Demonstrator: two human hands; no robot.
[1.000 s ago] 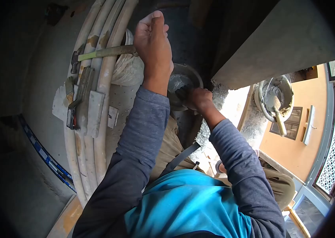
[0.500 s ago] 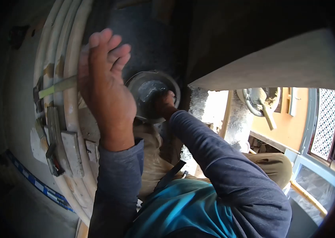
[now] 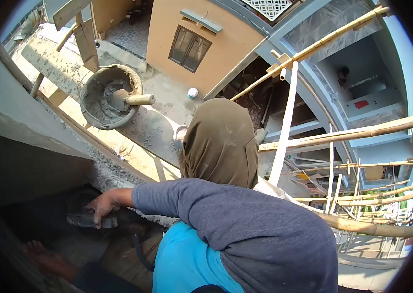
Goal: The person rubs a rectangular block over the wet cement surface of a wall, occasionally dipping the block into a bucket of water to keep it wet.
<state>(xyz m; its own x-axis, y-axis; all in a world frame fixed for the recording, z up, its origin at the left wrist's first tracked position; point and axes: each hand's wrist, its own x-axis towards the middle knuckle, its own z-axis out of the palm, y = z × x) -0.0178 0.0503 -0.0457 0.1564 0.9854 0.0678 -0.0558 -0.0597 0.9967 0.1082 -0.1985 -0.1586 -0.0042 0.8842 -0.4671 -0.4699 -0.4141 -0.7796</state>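
My right hand (image 3: 103, 204) reaches into the shaded recess at the lower left, its fingers closed on a flat, rectangular grey piece (image 3: 82, 220) whose kind I cannot tell. Lower down, dim in the shadow, my left hand (image 3: 45, 256) has its fingers stretched out and holds nothing visible. Beyond my right arm stands a bucket (image 3: 86, 105) of wet grey mortar (image 3: 105, 115). A trowel with a wooden handle (image 3: 140, 99) rests in it, the blade sunk partly in the mortar.
The bucket stands on a mortar-spattered plank (image 3: 52, 58) outside the wall edge. My bent knee (image 3: 221, 141) rises beside it. Bamboo scaffold poles (image 3: 348, 134) cross the right side above a drop. An orange wall with a window (image 3: 189, 49) lies beyond.
The view has swung toward the outside and the mortar bucket. My right hand has left the dark bucket and now grips the flat grey piece. My left hand appears lower, in shadow.
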